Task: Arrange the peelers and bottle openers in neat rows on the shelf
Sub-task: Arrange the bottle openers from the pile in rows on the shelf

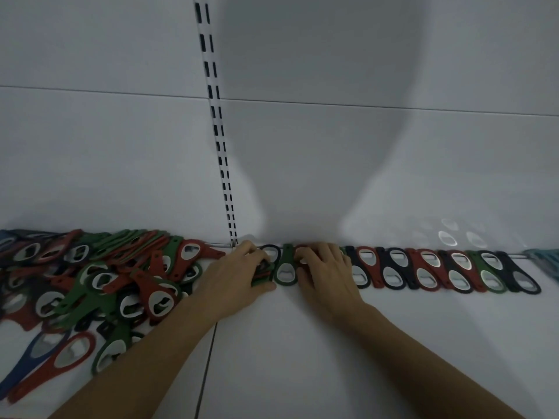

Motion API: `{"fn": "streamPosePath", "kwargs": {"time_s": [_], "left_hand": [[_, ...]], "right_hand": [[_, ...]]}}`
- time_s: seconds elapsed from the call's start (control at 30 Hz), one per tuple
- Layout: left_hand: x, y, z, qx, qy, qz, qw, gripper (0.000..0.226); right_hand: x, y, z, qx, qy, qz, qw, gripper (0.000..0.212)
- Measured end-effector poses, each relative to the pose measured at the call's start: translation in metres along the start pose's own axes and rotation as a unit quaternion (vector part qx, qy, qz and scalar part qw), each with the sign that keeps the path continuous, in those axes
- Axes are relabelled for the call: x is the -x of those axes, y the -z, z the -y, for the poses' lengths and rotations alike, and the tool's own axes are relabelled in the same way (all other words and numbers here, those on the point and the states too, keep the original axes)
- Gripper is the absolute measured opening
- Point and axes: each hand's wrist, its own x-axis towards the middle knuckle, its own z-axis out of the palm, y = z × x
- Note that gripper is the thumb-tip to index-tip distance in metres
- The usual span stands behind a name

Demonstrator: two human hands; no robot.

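1. The openers lie at the back of the shelf: a loose pile on the left and a tidy row of alternating heads and tails on the right.
2. The left hand appears to pinch a thin stack of red and green ones between thumb and curled fingers, though the fingers hide most of it.
3. The right hand holds nothing. Its fingers lie spread and nearly flat on a red opener at the row's near end.
4. A green opener sits between the hands, touching both.
5. These look light, flat and stiff, with rubbery handles and steel insets. They are likely to slide and skew when nudged, but not to break.
6. Best taken by the narrow handle edges, or pressed flat from above to square them.
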Motion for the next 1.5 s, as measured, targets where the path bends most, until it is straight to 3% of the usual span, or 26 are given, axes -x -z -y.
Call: {"fn": "streamPosePath", "kwargs": {"time_s": [0.27, 0.33, 0.37, 0.4, 0.43, 0.5, 0.53, 0.57, 0.73, 0.83, 0.9, 1.1, 1.2, 1.33, 1.5], "left_hand": [[-0.007, 0.005, -0.006, 0.035, 0.017, -0.007, 0.999, 0.067], [-0.006, 0.009, -0.01, 0.094, 0.038, -0.047, 0.994, 0.054], [-0.006, 0.012, -0.013, 0.177, 0.067, -0.089, 0.978, 0.039], [-0.006, 0.017, -0.017, 0.316, 0.114, -0.127, 0.933, 0.023], [-0.008, 0.022, -0.022, 0.502, 0.156, -0.14, 0.839, 0.016], [-0.008, 0.031, -0.033, 0.796, 0.144, -0.094, 0.58, 0.033], [-0.008, 0.032, -0.04, 0.851, 0.133, -0.08, 0.501, 0.039], [-0.007, 0.032, -0.048, 0.868, 0.128, -0.078, 0.472, 0.04], [0.005, 0.017, -0.073, 0.827, 0.171, -0.134, 0.518, 0.028], [0.02, 0.013, -0.071, 0.826, 0.146, -0.067, 0.541, 0.035], [0.031, 0.008, -0.073, 0.8, 0.149, -0.06, 0.578, 0.035], [0.051, 0.002, -0.067, 0.681, 0.277, -0.196, 0.649, 0.016], [0.058, 0.007, -0.052, 0.598, 0.325, -0.229, 0.696, 0.013], [0.065, 0.018, -0.034, 0.602, 0.339, -0.22, 0.688, 0.015], [0.067, 0.027, -0.02, 0.601, 0.345, -0.217, 0.687, 0.016]], "right_hand": [[0.002, 0.001, 0.0, -0.004, 0.008, -0.011, 1.0, 0.023], [0.005, 0.006, 0.004, -0.016, 0.004, -0.013, 1.0, 0.024], [0.006, 0.009, 0.006, -0.027, 0.005, -0.025, 0.999, 0.024], [0.006, 0.015, 0.009, -0.05, 0.008, -0.042, 0.998, 0.023], [0.006, 0.022, 0.013, -0.098, 0.01, -0.053, 0.994, 0.023], [0.005, 0.038, 0.026, -0.274, -0.011, -0.012, 0.962, 0.028], [0.004, 0.046, 0.035, -0.373, -0.038, 0.026, 0.927, 0.032], [0.004, 0.05, 0.042, -0.439, -0.063, 0.05, 0.895, 0.035], [0.011, 0.055, 0.049, -0.517, -0.136, 0.008, 0.845, 0.029], [0.019, 0.05, 0.05, -0.538, -0.164, -0.014, 0.827, 0.025], [0.022, 0.047, 0.054, -0.531, -0.164, -0.023, 0.831, 0.024], [0.031, 0.037, 0.055, -0.41, -0.156, -0.003, 0.899, 0.009], [0.04, 0.039, 0.048, -0.455, -0.179, 0.003, 0.872, 0.003], [0.049, 0.046, 0.036, -0.448, -0.183, 0.026, 0.875, 0.016], [0.048, 0.05, 0.036, -0.376, -0.158, 0.088, 0.909, 0.018]]}}
